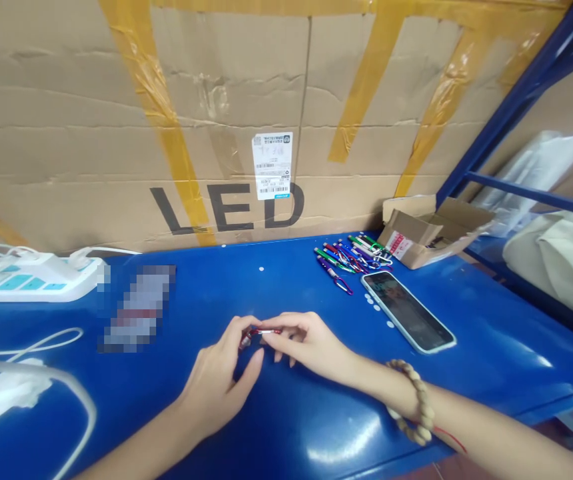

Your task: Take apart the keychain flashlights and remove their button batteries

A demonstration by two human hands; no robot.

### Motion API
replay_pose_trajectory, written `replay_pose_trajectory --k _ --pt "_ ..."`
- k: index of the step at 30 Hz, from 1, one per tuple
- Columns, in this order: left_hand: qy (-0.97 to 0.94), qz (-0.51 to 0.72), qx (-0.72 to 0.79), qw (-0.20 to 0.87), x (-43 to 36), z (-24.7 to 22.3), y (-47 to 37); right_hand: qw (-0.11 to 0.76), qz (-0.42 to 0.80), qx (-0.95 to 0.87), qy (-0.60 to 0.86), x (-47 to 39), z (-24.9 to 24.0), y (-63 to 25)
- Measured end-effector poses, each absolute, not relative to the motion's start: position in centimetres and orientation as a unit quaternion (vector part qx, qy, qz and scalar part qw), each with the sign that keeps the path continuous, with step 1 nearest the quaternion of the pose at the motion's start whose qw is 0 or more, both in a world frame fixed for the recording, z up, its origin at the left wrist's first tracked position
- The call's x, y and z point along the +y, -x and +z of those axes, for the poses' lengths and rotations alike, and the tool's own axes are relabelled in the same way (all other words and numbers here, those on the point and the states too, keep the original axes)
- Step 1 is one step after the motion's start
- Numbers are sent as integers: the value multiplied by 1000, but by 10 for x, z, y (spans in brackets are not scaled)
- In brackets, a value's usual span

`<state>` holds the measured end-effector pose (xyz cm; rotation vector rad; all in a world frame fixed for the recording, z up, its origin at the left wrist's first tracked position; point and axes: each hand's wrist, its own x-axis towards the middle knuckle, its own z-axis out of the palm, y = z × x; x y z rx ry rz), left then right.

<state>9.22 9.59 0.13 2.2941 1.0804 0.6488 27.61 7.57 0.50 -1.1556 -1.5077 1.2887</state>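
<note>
So, both hands are at the front-middle of a glossy blue tabletop [291, 287], with a small red-and-silver metallic piece [268, 331] between them. The right hand [311, 343] has its end pinched between thumb and fingers. The left hand [224, 373] is half curled around the other end, fingertips up against it and thumb standing apart, so I honestly can't tell how firmly it's gripping. Can't tell either if the piece touches the table. There's a chunky pale-beaded bracelet [422, 403] on the right wrist.

Further back on the right there's a loose heap of slim, multicoloured metallic sticks with carabiner-style clips [345, 255], mostly green, blue, purple and red. Just in front of it lies a dark-screened phone in a pale blue case [409, 312], with a few little white round dots [391, 325] along its left edge. A small open brown cardboard box [424, 247] sits just beside the heap.

Over on the left is a white power strip with turquoise panels [31, 283], plus a pixelated rectangle [139, 310] I can't make out. Behind everything: a huge taped cardboard carton [246, 80] marked "LED".
</note>
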Motion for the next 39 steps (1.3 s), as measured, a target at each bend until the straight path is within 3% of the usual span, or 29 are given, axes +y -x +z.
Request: replay_pose_trajectory --k 7,14,22,29,39 --pt "-720 280 507 382 86 8 -101 440 502 -609 428 69 6 -273" --pt "-658 321 480 484 93 2 -102 477 345 -699 406 66 9 -274" --pt "-684 320 459 469 89 7 -104 452 308 -702 455 62 12 -274" --pt "-696 323 467 439 91 7 -105 362 124 -814 436 63 9 -281" --pt "-703 306 481 424 90 9 -103 321 104 -824 455 64 8 -281"
